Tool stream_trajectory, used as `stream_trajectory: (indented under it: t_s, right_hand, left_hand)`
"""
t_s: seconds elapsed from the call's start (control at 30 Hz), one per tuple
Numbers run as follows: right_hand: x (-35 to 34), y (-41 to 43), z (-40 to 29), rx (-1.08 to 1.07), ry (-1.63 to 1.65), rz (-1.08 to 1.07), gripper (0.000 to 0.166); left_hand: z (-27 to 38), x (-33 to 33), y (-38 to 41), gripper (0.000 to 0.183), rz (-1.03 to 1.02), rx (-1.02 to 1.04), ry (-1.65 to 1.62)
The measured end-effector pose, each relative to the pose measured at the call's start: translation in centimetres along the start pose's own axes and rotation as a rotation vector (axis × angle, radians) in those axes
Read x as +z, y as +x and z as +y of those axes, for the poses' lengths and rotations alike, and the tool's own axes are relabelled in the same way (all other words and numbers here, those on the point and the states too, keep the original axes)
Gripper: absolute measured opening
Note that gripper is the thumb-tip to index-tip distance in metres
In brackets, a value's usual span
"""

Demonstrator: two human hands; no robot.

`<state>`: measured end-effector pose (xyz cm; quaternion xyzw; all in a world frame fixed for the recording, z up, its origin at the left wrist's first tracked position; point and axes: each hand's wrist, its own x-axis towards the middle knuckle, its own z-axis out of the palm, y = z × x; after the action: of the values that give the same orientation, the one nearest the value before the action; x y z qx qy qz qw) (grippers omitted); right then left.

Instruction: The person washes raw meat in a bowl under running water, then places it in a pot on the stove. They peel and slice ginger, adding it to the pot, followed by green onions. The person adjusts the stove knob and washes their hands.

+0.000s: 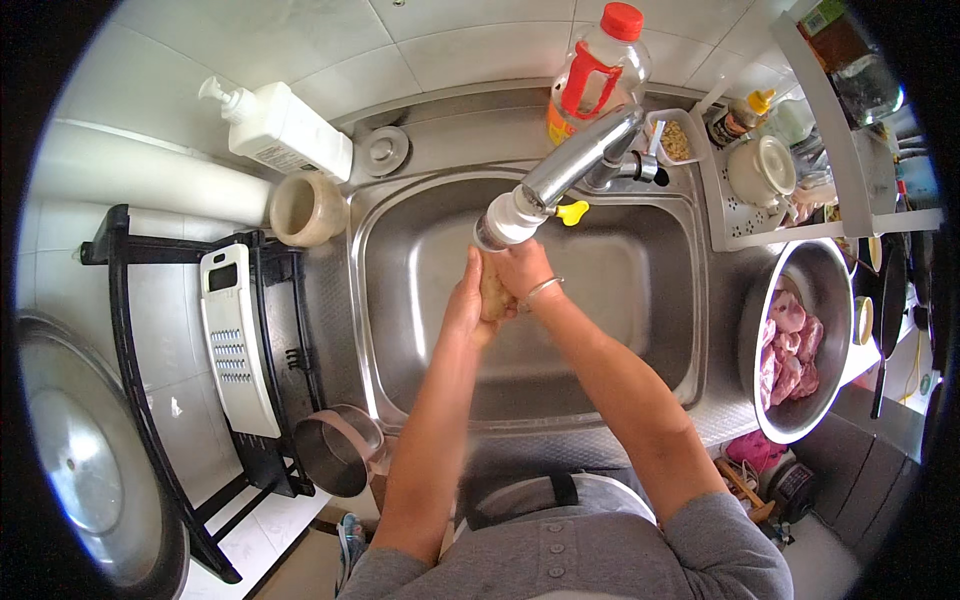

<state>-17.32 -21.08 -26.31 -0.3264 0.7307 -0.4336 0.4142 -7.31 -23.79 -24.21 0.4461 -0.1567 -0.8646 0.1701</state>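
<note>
Both hands are under the spout of a chrome faucet (pixel 574 165) with a white nozzle (pixel 510 220). My left hand (pixel 466 296) cups a pale, yellowish, elongated vegetable (pixel 493 291) that looks like a potato. On its other side, my right hand (pixel 526 271) presses against it, a silver bangle (pixel 541 289) around that wrist. Fingers hide part of the vegetable. Below the hands lies a stainless steel sink basin (pixel 600 360). A yellow lever (pixel 573 213) sticks out beside the nozzle.
At right, a metal bowl (pixel 814 277) holds raw meat (pixel 791 349). Behind the faucet stands a clear plastic jug (pixel 634 64) with a red cap. A white grater (pixel 236 337) leans on a black rack (pixel 124 300) at left, near a stone mortar (pixel 300 210) and a metal pot (pixel 330 457).
</note>
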Motion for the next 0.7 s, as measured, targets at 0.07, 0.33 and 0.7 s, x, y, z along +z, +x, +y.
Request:
stream_trajectory:
  t_s: [0.07,0.33,0.7]
  right_hand:
    - [-0.2,-0.1,2.4,-0.066,0.357,-0.081,0.033]
    - [-2.6,-1.8,-0.5,0.129,0.637,-0.466,0.034]
    - [-2.5,-1.0,0.2,-0.059,0.539,-0.431,0.041]
  left_hand:
    - [0.1,-1.9,0.5,0.05,-0.21,-0.001,-0.095]
    - [0.3,-1.4,0.3,0.055,-0.168,0.087,-0.073]
    - [0.4,-0.3,0.0,0.055,-0.03,0.119,0.075]
